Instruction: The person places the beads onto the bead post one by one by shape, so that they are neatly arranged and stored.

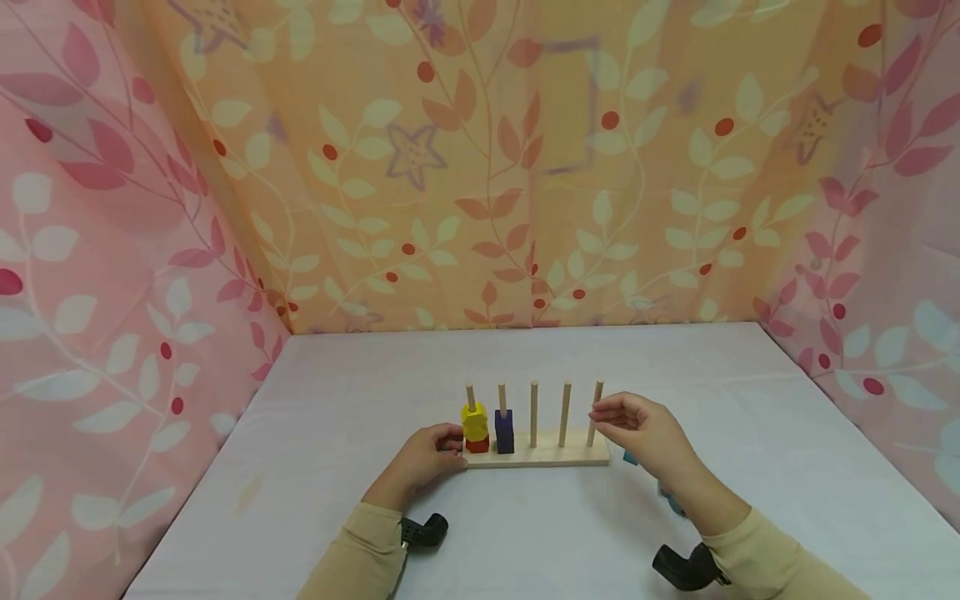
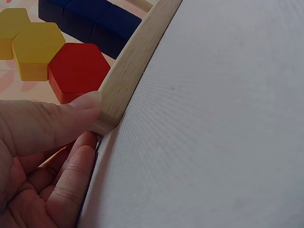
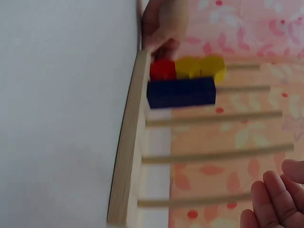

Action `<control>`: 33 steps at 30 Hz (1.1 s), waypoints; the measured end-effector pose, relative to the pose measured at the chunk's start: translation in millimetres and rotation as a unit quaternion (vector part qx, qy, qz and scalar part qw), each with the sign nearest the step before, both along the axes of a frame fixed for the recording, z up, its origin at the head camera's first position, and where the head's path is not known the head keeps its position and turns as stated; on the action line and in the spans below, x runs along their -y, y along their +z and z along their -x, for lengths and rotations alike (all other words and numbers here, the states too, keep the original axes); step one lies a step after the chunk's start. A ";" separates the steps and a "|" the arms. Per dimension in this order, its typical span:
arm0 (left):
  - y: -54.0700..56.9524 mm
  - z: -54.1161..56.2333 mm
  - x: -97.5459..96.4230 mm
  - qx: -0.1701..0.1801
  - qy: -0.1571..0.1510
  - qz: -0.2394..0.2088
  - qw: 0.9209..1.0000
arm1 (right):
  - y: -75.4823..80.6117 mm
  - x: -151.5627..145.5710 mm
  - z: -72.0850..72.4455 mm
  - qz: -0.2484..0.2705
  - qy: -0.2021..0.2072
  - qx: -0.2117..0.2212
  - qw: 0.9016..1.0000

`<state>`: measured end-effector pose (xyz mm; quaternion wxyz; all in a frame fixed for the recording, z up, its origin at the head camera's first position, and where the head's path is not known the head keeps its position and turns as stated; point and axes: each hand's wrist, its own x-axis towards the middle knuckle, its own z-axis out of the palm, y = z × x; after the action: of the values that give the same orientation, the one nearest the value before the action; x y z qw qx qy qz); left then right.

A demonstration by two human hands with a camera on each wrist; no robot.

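A wooden peg board (image 1: 540, 457) with a row of upright pegs stands on the white table. My left hand (image 1: 423, 458) pinches its left end, thumb on top beside the lowest block. On the leftmost peg, a red hexagonal block (image 2: 80, 69) sits under yellow hexagonal blocks (image 2: 38, 45). The second peg carries a stack of dark blue square blocks (image 3: 181, 92). The other pegs are bare. My right hand (image 1: 637, 425) is up by the rightmost peg (image 3: 190, 202), its fingers loosely extended near the tip and nothing held in them.
A teal block (image 1: 630, 457) lies just beyond the board's right end, partly behind my right hand. More grey-teal pieces (image 1: 672, 500) show under the right wrist. Patterned cloth walls (image 1: 480, 167) enclose the white table (image 1: 360, 375) at the back and sides.
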<state>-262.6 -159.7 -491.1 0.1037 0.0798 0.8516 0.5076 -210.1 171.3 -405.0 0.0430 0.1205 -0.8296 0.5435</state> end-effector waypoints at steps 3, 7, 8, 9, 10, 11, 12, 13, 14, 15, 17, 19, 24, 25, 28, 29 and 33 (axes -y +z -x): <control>-1.0 0.1 0.9 0.006 0.002 0.002 1.000 | -0.9 -17.6 1.4 -0.025 -0.032 0.002 0.999; -0.2 -1.4 -0.3 0.012 0.004 0.002 1.000 | -4.5 -46.8 3.9 -0.070 -0.078 0.007 0.995; -0.1 -1.7 -0.5 0.013 0.004 0.001 1.000 | -6.5 -54.6 4.6 -0.081 -0.086 0.008 0.993; -0.1 -2.0 -0.6 0.014 0.005 0.000 1.000 | -8.6 -62.4 5.4 -0.094 -0.094 0.008 0.991; 0.0 -2.1 -0.8 0.014 0.005 -0.001 1.000 | -10.4 -69.7 6.2 -0.101 -0.098 0.010 0.990; -0.1 -2.1 -0.7 0.014 0.005 0.000 1.000 | -12.6 -76.8 7.3 -0.114 -0.103 0.012 0.988; -0.3 -2.0 -0.4 0.012 0.005 -0.001 1.000 | -14.5 -83.0 8.3 -0.126 -0.105 0.014 0.986; -0.6 -1.6 0.0 0.010 0.004 0.000 1.000 | -16.6 -88.7 9.3 -0.137 -0.106 0.017 0.985; -0.9 -1.1 0.1 0.009 0.004 -0.001 1.000 | -18.7 -93.8 10.2 -0.150 -0.107 0.021 0.983; -1.0 -0.9 0.3 0.009 0.004 -0.001 1.000 | -20.5 -98.0 11.0 -0.162 -0.106 0.026 0.981; -1.0 -0.2 0.4 0.009 0.004 -0.002 1.000 | -24.7 -104.5 12.2 -0.185 -0.103 0.031 0.977; -0.6 0.0 0.1 0.010 0.004 -0.004 1.000 | -28.6 -109.3 12.9 -0.199 -0.097 0.036 0.975; 1.7 -1.7 -0.2 0.011 0.005 -0.004 1.000 | -36.7 -115.5 14.7 -0.226 -0.068 0.061 0.970; 1.9 -2.0 -0.2 0.012 0.005 -0.003 1.000 | -38.0 -116.0 15.3 -0.230 -0.061 0.066 0.969; 1.8 -2.0 -0.1 0.009 0.004 -0.002 1.000 | -41.7 -116.9 17.2 -0.238 -0.039 0.080 0.967; 1.3 -1.7 -0.2 0.011 0.006 -0.003 1.000 | -42.7 -117.1 17.7 -0.241 -0.035 0.086 0.966; -1.0 -0.3 0.3 0.005 0.002 -0.004 1.000 | -46.2 -116.7 19.5 -0.255 -0.038 0.114 0.959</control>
<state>-262.3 -160.0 -492.0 0.1069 0.0760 0.8490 0.5118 -229.6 288.0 -451.2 -0.0640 0.0331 -0.9440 0.3220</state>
